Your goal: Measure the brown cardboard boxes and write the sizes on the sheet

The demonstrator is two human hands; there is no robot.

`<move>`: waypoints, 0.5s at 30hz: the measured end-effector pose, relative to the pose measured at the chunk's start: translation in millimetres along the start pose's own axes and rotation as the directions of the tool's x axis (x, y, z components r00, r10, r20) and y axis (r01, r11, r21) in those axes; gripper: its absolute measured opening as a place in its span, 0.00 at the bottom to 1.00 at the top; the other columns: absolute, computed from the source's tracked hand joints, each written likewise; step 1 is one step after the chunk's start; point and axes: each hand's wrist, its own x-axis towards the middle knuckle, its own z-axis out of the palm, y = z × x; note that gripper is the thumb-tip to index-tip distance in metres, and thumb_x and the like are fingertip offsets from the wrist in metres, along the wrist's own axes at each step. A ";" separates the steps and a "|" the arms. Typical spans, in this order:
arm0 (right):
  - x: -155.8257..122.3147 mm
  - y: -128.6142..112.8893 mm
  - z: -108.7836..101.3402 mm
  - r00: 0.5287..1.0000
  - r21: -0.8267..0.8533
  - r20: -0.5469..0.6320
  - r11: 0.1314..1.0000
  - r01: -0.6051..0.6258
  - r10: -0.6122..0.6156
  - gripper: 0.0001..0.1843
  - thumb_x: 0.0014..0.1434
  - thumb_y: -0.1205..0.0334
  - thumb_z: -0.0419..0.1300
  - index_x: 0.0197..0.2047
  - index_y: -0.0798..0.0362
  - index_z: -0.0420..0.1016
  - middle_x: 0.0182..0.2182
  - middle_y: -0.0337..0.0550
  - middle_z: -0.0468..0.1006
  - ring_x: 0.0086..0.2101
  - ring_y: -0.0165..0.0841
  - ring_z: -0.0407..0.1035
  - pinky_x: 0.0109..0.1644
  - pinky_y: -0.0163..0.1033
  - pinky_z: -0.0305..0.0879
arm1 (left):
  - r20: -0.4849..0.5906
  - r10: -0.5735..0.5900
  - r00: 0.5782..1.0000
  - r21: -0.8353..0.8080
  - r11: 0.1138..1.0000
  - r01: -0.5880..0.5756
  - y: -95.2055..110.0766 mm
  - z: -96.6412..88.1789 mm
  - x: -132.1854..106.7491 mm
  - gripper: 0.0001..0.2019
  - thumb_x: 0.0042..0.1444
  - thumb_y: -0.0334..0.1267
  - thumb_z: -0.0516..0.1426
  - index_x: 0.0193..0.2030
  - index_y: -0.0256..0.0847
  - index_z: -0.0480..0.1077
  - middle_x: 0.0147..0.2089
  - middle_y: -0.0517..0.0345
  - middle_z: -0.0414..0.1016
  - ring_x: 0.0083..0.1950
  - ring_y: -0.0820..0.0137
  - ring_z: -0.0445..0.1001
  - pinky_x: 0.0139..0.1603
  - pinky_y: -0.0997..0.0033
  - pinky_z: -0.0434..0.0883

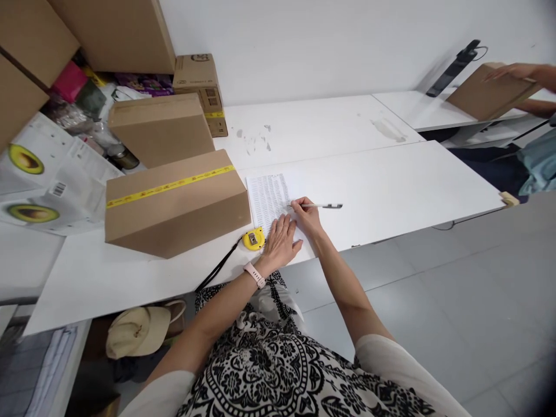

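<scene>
A printed sheet of paper (267, 194) lies on the white table, covered in columns of small text too fine to read. My left hand (280, 240) rests flat on its lower part, fingers stretched out. In my right hand (307, 215) a pen (324, 205) is pinched, its tip at the sheet's right edge and its back end pointing right. Beside my left hand sits a yellow tape measure (253, 238) with a black wrist strap (219, 266). Just left of the sheet stands a closed cardboard box (178, 202) sealed with yellow tape.
More cardboard boxes (160, 127) and avocado-printed cartons (35, 179) crowd the left side. The white table (369, 185) stretches right. At the far right, another person's hands hold a cardboard box (486, 92) near a dark bottle (454, 68). A cap (136, 331) lies below the table.
</scene>
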 end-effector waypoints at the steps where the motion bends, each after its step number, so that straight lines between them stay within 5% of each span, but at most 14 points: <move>1: -0.5 0.5 0.3 1.000 -0.020 -0.023 1.000 0.012 -0.013 0.18 0.56 0.44 0.62 0.34 0.51 0.67 0.28 0.35 0.70 0.30 0.30 0.64 0.39 0.37 0.64 | -0.001 -0.001 1.000 0.004 1.000 0.001 -0.2 -0.7 -0.3 0.33 0.68 0.47 0.50 0.71 0.23 0.55 0.77 0.32 0.48 0.78 0.50 0.43 0.76 0.48 0.42; 8: -3.5 2.5 5.7 0.998 0.091 -0.059 0.996 -0.025 0.030 0.15 0.56 0.50 0.65 0.35 0.49 0.66 0.27 0.36 0.73 0.29 0.31 0.69 0.36 0.38 0.65 | 0.022 -0.018 1.000 0.075 0.997 0.016 2.5 -4.2 0.6 0.33 0.68 0.49 0.49 0.72 0.25 0.56 0.77 0.36 0.50 0.78 0.51 0.44 0.77 0.51 0.43; 15: -0.6 6.0 3.1 0.989 -0.060 -0.125 0.996 0.066 -0.073 0.15 0.56 0.58 0.62 0.26 0.49 0.60 0.19 0.30 0.60 0.22 0.27 0.55 0.28 0.36 0.52 | 0.011 -0.015 1.000 0.085 0.996 0.014 1.5 -1.7 0.0 0.33 0.68 0.50 0.49 0.71 0.25 0.56 0.77 0.35 0.49 0.78 0.51 0.44 0.77 0.51 0.43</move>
